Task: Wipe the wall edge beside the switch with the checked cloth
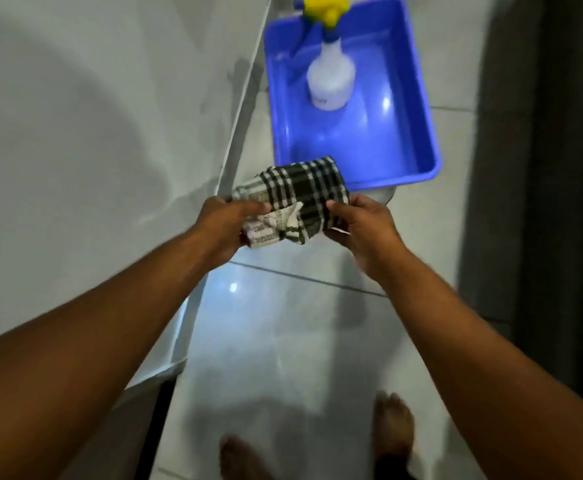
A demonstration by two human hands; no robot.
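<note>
Checked cloth (292, 199), dark green and white, is bunched between both hands above the tiled floor (283, 323). Left hand (226, 225) has its fingers closed on the cloth's left end, thumb on top; right hand (363, 225) pinches the right end between thumb and curled fingers. Just beyond the cloth, a blue plastic tub (418, 109) sits on the floor holding a white spray bottle (331, 77) with a yellow trigger. Grey wall (92, 116) runs along the left. Two bare feet show near the bottom edge.
</note>
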